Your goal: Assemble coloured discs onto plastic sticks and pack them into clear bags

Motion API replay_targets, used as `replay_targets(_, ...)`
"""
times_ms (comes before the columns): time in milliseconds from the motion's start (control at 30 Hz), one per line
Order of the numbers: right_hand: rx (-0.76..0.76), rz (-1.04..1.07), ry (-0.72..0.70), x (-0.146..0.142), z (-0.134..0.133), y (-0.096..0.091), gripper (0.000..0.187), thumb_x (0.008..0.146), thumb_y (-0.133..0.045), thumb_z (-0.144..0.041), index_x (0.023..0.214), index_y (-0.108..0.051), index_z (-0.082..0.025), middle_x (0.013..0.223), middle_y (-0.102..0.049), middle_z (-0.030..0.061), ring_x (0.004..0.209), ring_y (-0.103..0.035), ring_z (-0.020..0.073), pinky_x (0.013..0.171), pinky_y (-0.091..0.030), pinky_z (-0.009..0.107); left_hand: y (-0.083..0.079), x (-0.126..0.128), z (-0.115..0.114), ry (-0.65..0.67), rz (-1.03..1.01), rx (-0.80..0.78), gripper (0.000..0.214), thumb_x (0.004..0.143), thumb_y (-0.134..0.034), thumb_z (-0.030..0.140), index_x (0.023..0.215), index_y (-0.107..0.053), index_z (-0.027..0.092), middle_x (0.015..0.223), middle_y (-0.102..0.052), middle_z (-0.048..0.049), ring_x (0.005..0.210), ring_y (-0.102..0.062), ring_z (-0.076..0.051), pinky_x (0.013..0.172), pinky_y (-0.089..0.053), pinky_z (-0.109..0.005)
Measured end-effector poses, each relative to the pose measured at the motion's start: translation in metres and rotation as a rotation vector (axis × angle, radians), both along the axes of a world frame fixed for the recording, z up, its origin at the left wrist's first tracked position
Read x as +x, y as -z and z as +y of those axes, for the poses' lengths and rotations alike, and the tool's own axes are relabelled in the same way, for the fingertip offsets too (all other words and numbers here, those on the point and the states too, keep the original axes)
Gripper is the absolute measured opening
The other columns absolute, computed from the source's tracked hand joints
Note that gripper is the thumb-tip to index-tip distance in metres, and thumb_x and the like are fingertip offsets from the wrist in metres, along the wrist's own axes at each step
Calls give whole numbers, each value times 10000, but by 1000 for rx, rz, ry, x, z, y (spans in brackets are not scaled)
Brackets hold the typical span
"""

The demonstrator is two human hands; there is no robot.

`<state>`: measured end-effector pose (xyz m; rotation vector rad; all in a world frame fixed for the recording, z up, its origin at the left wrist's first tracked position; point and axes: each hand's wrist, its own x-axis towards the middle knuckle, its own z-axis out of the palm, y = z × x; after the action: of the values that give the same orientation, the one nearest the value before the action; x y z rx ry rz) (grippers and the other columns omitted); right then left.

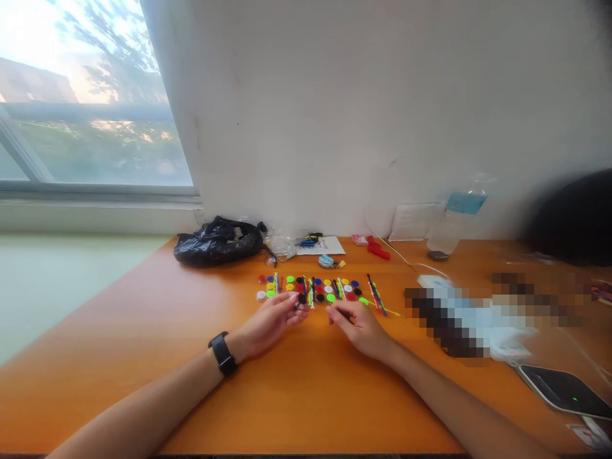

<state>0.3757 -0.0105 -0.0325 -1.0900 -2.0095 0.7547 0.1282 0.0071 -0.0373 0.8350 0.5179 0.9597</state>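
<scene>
My left hand [273,320], with a black watch on the wrist, is closed on a small black round disc [301,298] held between thumb and fingers. A little to the right, my right hand [362,328] has its fingers curled together in a pinch; whatever may be between them is too small to make out. Just beyond both hands lie rows of coloured discs, among them a green disc [331,298] and a white disc [261,295]. Thin coloured sticks lie between the groups, including a bundle [377,294] on the right and a yellow stick [389,310].
A black plastic bag [217,242] lies at the back left, beside clear plastic and a paper sheet [329,245]. A round tin-like item [326,261] sits behind the discs. On the right are a clear bottle [444,233], a blurred-out patch and a dark device [564,389].
</scene>
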Motion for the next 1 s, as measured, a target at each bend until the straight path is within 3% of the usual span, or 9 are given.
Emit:
replay_targets(200,3,72,26,-1,-1,-1,364,1063,-513,-486,891,-643,-193,801,-607,18,723,-517,166,648,-389,283,-6,3,-9,-41,202,123,397,782,-914,415,1003,-744,132,863,-675,-32,774,-589,-117,738,-455,-233)
replay_targets(467,-35,115,33,-1,-3,-1,330,1058,-531,-486,1224,-654,-228,736,-510,-20,655,-439,153,640,-354,296,-1,2,-6,-27,339,274,438,830,-847,516,997,-744,124,874,-661,-33,796,-581,-128,767,-458,-250)
replay_targets(633,-256,275,-47,-2,-3,0,435,1033,-577,-531,1375,-564,-262,758,-472,-37,667,-415,145,649,-339,287,2,1,-7,-48,332,280,459,828,-843,530,1066,-733,153,911,-694,-46,849,-617,-155,830,-491,-281)
replay_targets(700,-388,346,-84,-1,-2,0,394,1008,-603,-564,1222,-657,-237,759,-488,-28,660,-414,137,619,-304,282,3,1,-7,-71,327,293,473,813,-853,533,1081,-730,163,957,-712,-60,873,-634,-170,855,-505,-299)
replay_targets(767,-507,341,-155,0,-1,0,522,1026,-516,-621,817,-703,-181,644,-462,-15,599,-387,131,584,-250,301,4,1,-7,-91,337,315,464,816,-850,528,1078,-731,164,977,-721,-70,875,-641,-177,864,-513,-310)
replay_targets(833,-570,331,-230,2,-1,-1,770,1057,-351,-670,474,-499,-189,494,-344,-7,530,-327,131,573,-214,337,4,1,-6,-107,350,329,448,837,-834,518,1087,-730,161,967,-724,-73,860,-639,-175,856,-516,-311)
replay_targets(900,-581,383,-254,4,0,-2,827,1062,-251,-694,399,-356,-213,454,-257,-9,513,-286,137,581,-209,356,5,0,-6,-112,358,332,445,854,-819,517,1102,-727,159,949,-725,-73,844,-636,-172,842,-517,-307)
replay_targets(1000,-572,482,-184,5,3,-2,783,1049,-299,-706,461,-421,-203,518,-331,-3,565,-322,148,605,-240,342,4,1,-7,-99,363,327,447,857,-815,520,1102,-727,157,957,-726,-73,849,-636,-170,841,-513,-298)
